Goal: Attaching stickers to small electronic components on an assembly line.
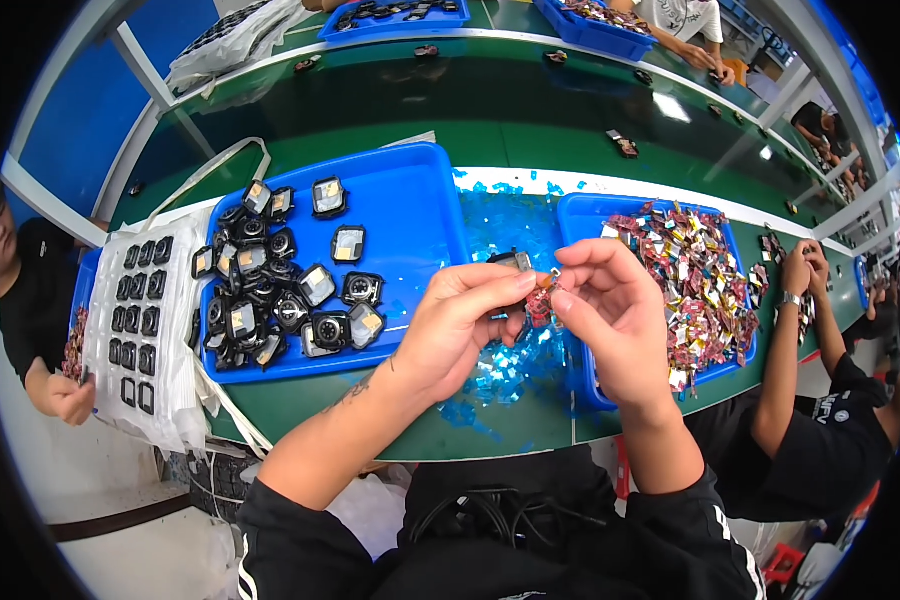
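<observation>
My left hand [445, 325] is closed, thumb and forefinger pinching a small red circuit piece [539, 306]. A dark square part [516, 260] shows just beyond those fingertips; whether it joins the red piece I cannot tell. Curled around the piece from the other side is my right hand [622, 310], its thumb and forefinger tips close to a tiny pale tab [555, 272]. Both hands are above scattered shiny blue film scraps [505, 375]. To the left, a blue tray [455, 220] holds a heap of black watch cases [290, 310]. To the right, another blue tray [572, 215] is heaped with red circuit pieces [685, 290].
A white tray of black watch cases [140, 320] in rows stands at far left, beside another person [45, 310]. A co-worker's hands [808, 265] are close on the right. Beyond a white rail runs a green conveyor [370, 110] with a few loose parts.
</observation>
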`<state>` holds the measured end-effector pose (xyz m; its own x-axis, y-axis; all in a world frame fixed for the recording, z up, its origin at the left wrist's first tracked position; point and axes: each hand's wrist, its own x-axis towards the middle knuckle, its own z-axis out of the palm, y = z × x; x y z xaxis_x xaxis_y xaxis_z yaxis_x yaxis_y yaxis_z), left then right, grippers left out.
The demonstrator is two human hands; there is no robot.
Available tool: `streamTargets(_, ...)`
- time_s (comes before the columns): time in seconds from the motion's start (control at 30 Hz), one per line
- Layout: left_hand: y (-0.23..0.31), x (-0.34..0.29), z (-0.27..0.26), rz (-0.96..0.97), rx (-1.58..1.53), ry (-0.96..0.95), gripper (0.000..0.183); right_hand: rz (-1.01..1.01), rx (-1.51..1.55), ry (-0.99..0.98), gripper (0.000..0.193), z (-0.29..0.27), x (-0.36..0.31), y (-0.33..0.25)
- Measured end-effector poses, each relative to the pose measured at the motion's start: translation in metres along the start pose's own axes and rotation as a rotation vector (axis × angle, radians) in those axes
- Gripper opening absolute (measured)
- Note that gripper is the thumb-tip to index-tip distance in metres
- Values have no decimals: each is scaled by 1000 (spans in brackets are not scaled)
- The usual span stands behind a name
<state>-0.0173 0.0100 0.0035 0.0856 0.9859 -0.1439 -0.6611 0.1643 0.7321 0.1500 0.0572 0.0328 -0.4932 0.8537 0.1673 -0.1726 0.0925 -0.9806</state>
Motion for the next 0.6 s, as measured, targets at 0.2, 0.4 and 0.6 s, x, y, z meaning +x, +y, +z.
streamTargets(0.2, -6, -2, 3, 42, -9, 31, 19, 161, 197, -31, 32, -2, -3, 0)
streamTargets(0.4, -6, -2, 2, 115, 158, 33, 16, -55, -178, 47, 35, -5, -4, 2)
streamTargets(0.6, -9, -6, 12, 412, 441, 120, 11, -65, -439, -9, 37, 2, -5, -19)
